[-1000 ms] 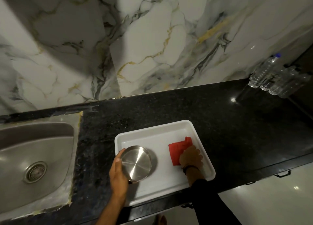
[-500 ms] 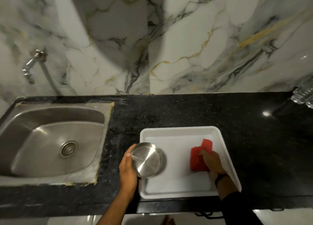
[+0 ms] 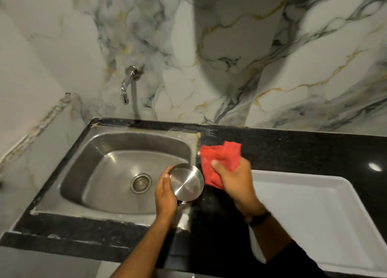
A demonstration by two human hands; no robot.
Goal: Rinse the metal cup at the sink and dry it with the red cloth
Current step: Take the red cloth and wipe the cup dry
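Note:
My left hand (image 3: 166, 196) grips the metal cup (image 3: 186, 181) from its left side, holding it over the right edge of the steel sink (image 3: 104, 143) with its shiny flat bottom facing me. Just to the right, my right hand (image 3: 236, 179) is closed on the crumpled red cloth (image 3: 222, 155), which hangs above the black counter beside the sink. Cloth and cup are close together, nearly touching. The tap (image 3: 127, 85) sticks out of the marble wall above the sink's back edge; no water is visible.
A white tray (image 3: 326, 210) lies on the black counter (image 3: 293, 147) to the right of my hands. The sink's drain (image 3: 141, 183) sits mid-basin. Marble walls close off the back and left side.
Both hands have lifted out of the white tray and moved left: the cup now hangs over the sink's edge and the red cloth is raised off the tray.

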